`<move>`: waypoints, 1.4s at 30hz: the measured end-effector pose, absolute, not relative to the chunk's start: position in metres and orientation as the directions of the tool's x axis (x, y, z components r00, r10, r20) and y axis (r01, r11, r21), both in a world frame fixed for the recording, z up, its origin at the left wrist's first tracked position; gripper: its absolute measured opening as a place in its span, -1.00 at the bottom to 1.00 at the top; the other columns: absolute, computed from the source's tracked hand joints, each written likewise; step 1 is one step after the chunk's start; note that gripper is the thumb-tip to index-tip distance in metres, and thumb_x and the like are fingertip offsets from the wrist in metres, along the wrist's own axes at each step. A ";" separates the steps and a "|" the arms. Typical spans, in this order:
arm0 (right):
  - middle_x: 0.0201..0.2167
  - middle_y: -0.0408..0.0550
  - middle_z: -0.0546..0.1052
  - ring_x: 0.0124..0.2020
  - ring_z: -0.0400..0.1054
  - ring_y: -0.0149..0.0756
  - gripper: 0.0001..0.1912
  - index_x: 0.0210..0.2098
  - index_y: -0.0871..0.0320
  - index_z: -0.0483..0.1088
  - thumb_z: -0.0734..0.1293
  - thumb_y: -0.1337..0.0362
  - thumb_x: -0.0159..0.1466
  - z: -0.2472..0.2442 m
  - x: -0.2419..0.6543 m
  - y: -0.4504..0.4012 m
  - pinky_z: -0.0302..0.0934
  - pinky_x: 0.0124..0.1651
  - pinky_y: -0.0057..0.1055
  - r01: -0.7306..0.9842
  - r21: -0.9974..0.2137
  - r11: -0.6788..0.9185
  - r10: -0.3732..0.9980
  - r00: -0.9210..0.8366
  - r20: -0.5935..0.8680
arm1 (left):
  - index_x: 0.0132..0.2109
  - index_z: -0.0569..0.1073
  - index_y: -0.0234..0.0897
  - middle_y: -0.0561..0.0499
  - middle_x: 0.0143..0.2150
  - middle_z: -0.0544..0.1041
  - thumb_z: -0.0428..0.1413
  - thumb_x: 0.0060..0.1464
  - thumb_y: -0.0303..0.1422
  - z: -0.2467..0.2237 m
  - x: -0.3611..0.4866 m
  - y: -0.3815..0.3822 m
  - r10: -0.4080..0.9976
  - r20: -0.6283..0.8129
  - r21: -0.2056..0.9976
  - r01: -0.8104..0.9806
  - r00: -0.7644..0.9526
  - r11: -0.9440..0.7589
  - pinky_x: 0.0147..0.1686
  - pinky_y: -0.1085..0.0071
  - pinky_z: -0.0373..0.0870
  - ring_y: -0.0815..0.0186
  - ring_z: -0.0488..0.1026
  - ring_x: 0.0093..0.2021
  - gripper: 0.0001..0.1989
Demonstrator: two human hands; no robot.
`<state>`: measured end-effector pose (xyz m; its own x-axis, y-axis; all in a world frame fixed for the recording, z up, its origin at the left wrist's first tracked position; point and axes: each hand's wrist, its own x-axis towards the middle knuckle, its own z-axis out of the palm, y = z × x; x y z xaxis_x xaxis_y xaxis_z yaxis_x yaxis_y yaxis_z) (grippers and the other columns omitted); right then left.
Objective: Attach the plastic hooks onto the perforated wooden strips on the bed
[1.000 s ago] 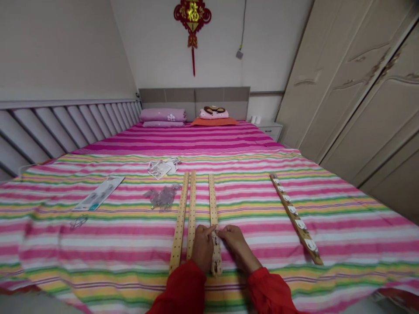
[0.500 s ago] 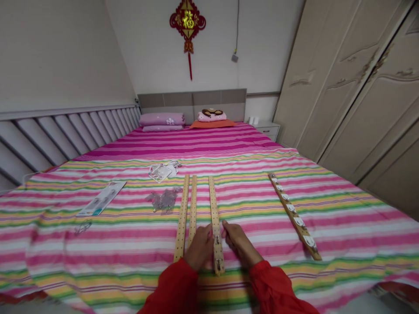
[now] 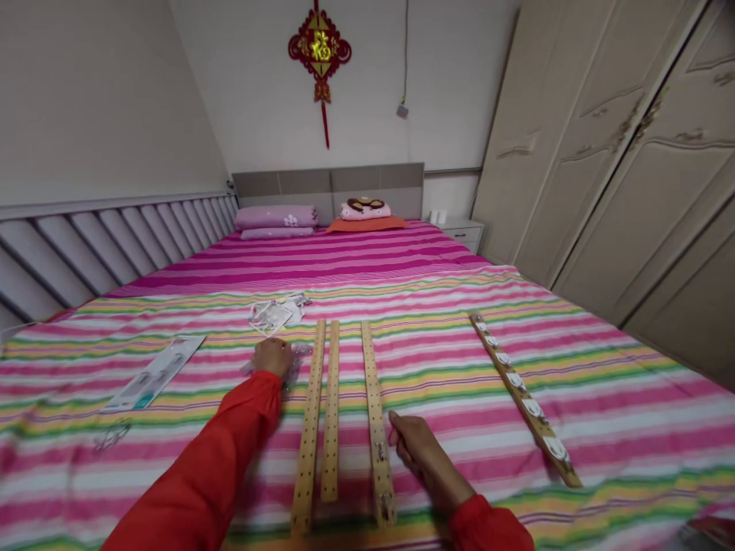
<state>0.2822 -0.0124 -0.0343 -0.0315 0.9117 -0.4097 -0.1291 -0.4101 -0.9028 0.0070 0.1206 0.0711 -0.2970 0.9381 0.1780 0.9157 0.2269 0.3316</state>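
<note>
My left hand [image 3: 273, 357] is down on a small pile of clear plastic pieces and metal bits [image 3: 299, 360], its fingertips hidden. My right hand [image 3: 416, 442] is curled just right of a perforated wooden strip [image 3: 370, 375], thumb and index finger together; anything between them is too small to make out. Small metal fittings [image 3: 380, 451] sit on the near end of this strip. Two more perforated wooden strips, a longer one [image 3: 311, 421] and a shorter one [image 3: 331, 421], lie to its left, between my hands.
A wooden strip with several white hooks [image 3: 524, 394] lies on the striped bedsheet [image 3: 448, 367] at right. At left are a packaged card [image 3: 155, 375] and a wire-like bundle [image 3: 113, 434]. White tags [image 3: 279, 314] lie farther back. A bed rail [image 3: 115, 237] runs along the left.
My left hand has left the right-hand wooden strip and reached forward and left to the plastic pile. My right hand stays beside the strip, still curled. The view has shifted slightly.
</note>
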 end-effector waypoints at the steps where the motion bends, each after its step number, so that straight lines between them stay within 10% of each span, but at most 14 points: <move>1: -1.02 -0.29 0.04 -0.94 -0.18 -0.54 -0.43 -0.80 0.14 0.22 0.18 -0.09 0.19 -0.035 0.282 -0.012 -0.33 -0.81 -0.53 -0.129 -0.900 -0.416 0.909 -0.037 -0.415 | -0.34 0.58 -0.38 -0.34 -0.12 0.53 -0.04 0.01 -0.33 0.068 0.009 0.125 0.936 0.174 0.313 0.918 -0.307 0.243 -0.11 0.09 0.30 -0.13 0.37 0.01 -0.69; 15: -1.00 -0.30 0.05 -0.92 -0.17 -0.55 -0.50 -0.76 0.13 0.22 0.22 -0.03 0.18 -0.031 0.283 -0.016 -0.34 -0.78 -0.54 -0.160 -0.912 -0.378 0.925 -0.023 -0.380 | -0.34 0.54 -0.27 -0.19 -0.23 0.57 0.05 -0.07 -0.31 0.073 0.014 0.125 0.904 0.164 0.391 0.868 -0.394 0.307 -0.17 0.16 0.33 -0.05 0.44 -0.07 -0.80; 23: -0.99 -0.34 0.05 -0.92 -0.19 -0.56 -0.53 -0.71 0.15 0.24 0.23 -0.06 0.14 -0.027 0.285 -0.020 -0.37 -0.78 -0.54 -0.193 -0.917 -0.348 0.938 -0.060 -0.343 | -0.36 0.49 -0.22 -0.09 -0.05 0.48 0.07 0.03 -0.33 0.094 0.024 0.059 0.661 0.750 0.357 0.834 0.012 -0.420 0.08 0.18 0.16 0.16 0.37 0.00 -0.87; 29: -0.97 -0.37 0.05 -0.90 -0.20 -0.57 -0.55 -0.66 0.17 0.27 0.25 -0.06 0.13 -0.019 0.287 -0.026 -0.37 -0.78 -0.54 -0.233 -0.928 -0.290 0.957 -0.080 -0.279 | -0.19 0.52 -0.10 -0.04 -0.08 0.45 0.10 0.07 -0.43 0.095 0.050 -0.019 0.474 0.834 0.143 0.718 0.283 -0.681 -0.10 0.29 0.29 0.23 0.36 -0.07 -0.82; 38: -0.79 -0.32 0.26 -0.81 -0.11 -0.59 -0.70 -0.55 0.21 0.36 0.38 0.07 0.00 -0.005 0.294 -0.043 -0.30 -0.71 -0.51 -0.235 -0.945 -0.229 0.969 -0.150 -0.197 | -0.30 0.53 -0.17 -0.10 -0.05 0.39 0.05 0.13 -0.32 0.107 0.086 -0.071 0.708 0.517 0.578 0.414 0.481 -0.703 -0.02 0.33 0.32 0.23 0.34 0.00 -0.84; 42: -0.77 -0.27 0.28 -0.69 0.07 -0.51 -0.76 -0.69 0.18 0.32 0.41 0.19 -0.07 0.001 0.305 -0.040 -0.09 -0.61 -0.51 -0.015 -0.992 -0.123 0.987 0.107 -0.124 | -0.31 0.52 -0.20 -0.12 -0.03 0.38 0.06 0.12 -0.28 0.103 0.092 -0.065 0.759 0.427 0.708 0.340 0.491 -0.619 0.07 0.28 0.25 0.20 0.30 0.07 -0.83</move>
